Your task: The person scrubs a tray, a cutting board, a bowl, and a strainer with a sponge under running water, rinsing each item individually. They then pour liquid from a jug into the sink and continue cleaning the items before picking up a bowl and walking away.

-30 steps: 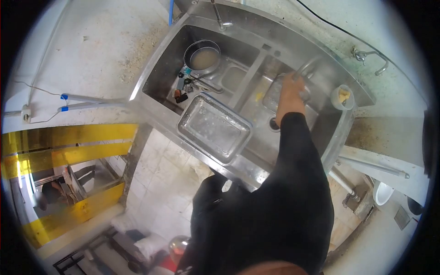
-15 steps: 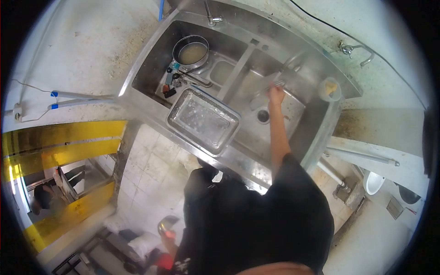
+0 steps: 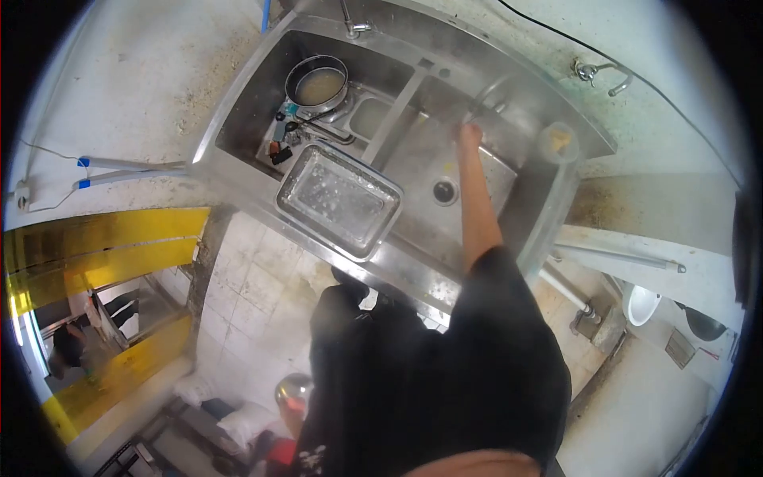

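My right hand (image 3: pixel 470 135) reaches into the right sink basin (image 3: pixel 433 226), beside the curved faucet spout (image 3: pixel 486 89). Its fingers look closed, but what they hold is too blurred to make out. Low on the left, my left hand (image 3: pixel 294 412) is partly hidden beside my black clothing, against a shiny rounded metal bowl (image 3: pixel 295 386). A wet rectangular metal tray (image 3: pixel 338 200) rests tilted over the front edge of the sink and its divider. The drain (image 3: pixel 445 191) lies below my right hand.
The left basin holds a pot (image 3: pixel 318 83) of cloudy liquid, a ladle (image 3: pixel 292 126) and small items. A tub with yellow contents (image 3: pixel 559 143) stands on the right rim. Wall tap (image 3: pixel 586 71) at upper right; yellow strips (image 3: pixel 111 234) and another person (image 3: pixel 70 346) at left.
My right hand has moved up slightly towards the faucet spout, and the blurred fork-like shape at its fingers no longer shows. The whole view has shifted a little, with the sink further left.
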The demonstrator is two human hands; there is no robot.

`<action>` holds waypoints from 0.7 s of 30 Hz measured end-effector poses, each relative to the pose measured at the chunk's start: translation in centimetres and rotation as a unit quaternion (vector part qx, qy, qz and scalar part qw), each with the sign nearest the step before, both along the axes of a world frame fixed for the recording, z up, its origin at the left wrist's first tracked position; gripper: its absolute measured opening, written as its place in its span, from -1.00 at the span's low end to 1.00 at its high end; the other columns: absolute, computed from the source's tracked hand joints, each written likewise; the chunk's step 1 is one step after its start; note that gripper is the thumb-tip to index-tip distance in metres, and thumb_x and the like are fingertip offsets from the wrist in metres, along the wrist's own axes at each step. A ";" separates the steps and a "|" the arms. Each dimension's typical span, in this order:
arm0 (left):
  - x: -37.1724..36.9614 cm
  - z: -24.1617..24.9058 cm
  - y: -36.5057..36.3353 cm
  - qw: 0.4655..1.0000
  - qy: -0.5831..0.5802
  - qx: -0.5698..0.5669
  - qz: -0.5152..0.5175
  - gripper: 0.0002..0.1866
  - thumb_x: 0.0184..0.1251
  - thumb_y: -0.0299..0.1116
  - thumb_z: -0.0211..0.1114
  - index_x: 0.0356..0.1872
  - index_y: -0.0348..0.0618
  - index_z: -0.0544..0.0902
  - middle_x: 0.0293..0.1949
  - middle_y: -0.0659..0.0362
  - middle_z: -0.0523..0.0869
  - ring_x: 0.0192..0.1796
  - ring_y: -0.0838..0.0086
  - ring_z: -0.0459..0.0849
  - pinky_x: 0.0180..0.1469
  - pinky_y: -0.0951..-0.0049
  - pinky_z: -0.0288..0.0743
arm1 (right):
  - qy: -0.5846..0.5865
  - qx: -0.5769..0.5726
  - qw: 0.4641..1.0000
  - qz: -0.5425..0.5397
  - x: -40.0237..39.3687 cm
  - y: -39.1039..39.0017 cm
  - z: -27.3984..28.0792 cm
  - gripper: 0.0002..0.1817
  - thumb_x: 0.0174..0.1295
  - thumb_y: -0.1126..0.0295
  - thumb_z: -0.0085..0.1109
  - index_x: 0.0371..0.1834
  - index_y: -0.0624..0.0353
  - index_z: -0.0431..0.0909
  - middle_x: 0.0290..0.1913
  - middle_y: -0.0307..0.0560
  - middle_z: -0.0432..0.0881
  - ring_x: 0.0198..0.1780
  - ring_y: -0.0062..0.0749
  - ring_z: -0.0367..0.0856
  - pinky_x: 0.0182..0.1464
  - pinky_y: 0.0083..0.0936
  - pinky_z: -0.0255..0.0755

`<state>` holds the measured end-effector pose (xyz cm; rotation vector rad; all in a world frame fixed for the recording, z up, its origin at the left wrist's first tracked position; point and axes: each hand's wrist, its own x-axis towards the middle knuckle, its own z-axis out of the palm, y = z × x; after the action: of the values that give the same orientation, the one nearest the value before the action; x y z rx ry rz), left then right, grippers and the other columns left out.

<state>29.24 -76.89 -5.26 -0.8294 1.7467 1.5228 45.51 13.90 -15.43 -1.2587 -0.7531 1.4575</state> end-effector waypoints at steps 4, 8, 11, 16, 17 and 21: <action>-2.0 -0.1 1.9 1.000 0.008 0.010 0.010 -0.53 0.43 0.11 -0.06 0.01 -0.07 0.46 -0.41 0.19 0.58 -0.41 0.43 0.57 -0.40 0.39 0.50 | -0.166 -0.013 0.986 0.013 -1.5 -3.5 4.0 -0.86 0.15 0.40 0.14 -0.30 0.24 0.51 -0.42 -0.15 0.59 -0.43 -0.46 0.54 -0.49 -0.48 0.38; -0.3 -0.1 3.0 0.999 0.007 0.015 0.043 -0.53 0.41 0.10 -0.02 0.03 -0.07 0.45 -0.43 0.21 0.56 -0.43 0.45 0.55 -0.44 0.42 0.46 | -0.183 0.058 0.981 0.023 1.0 -1.3 1.0 -0.85 0.16 0.43 0.16 -0.27 0.28 0.52 -0.43 -0.10 0.58 -0.40 -0.43 0.56 -0.44 -0.48 0.45; -0.3 0.5 2.1 0.999 0.004 0.008 0.052 -0.53 0.40 0.09 0.01 0.05 -0.07 0.44 -0.44 0.22 0.55 -0.45 0.47 0.53 -0.46 0.44 0.44 | -0.040 -0.061 0.995 -0.071 2.3 -0.2 3.2 -0.88 0.19 0.53 0.09 -0.21 0.22 0.52 -0.29 -0.13 0.57 -0.27 -0.43 0.54 -0.38 -0.51 0.45; -0.2 0.3 2.4 0.997 0.003 0.009 0.076 -0.53 0.37 0.08 0.07 0.07 -0.06 0.42 -0.47 0.24 0.52 -0.48 0.49 0.50 -0.50 0.48 0.40 | -0.069 -0.023 0.997 0.004 3.8 -1.9 2.3 -0.89 0.21 0.53 0.09 -0.21 0.26 0.47 -0.28 -0.11 0.53 -0.28 -0.40 0.53 -0.30 -0.48 0.48; 0.1 0.8 1.9 0.997 0.002 0.003 0.081 -0.53 0.37 0.08 0.08 0.08 -0.06 0.42 -0.47 0.24 0.52 -0.48 0.50 0.50 -0.51 0.49 0.39 | -0.043 -0.050 0.997 0.032 4.4 -1.1 1.2 -0.88 0.22 0.54 0.08 -0.18 0.26 0.46 -0.26 -0.11 0.52 -0.28 -0.38 0.53 -0.26 -0.44 0.51; -0.3 1.7 1.5 0.996 -0.004 -0.012 0.085 -0.51 0.35 0.07 0.12 0.10 -0.06 0.41 -0.49 0.26 0.50 -0.50 0.52 0.48 -0.55 0.52 0.35 | 0.109 -0.095 0.988 -0.060 4.2 3.5 -0.1 -0.85 0.25 0.54 0.06 -0.12 0.24 0.44 -0.19 -0.08 0.52 -0.24 -0.33 0.53 -0.16 -0.33 0.58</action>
<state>28.92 -75.43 -3.56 -1.0161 1.7276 1.6074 49.68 17.39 -15.50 -1.2384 -0.3931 1.5650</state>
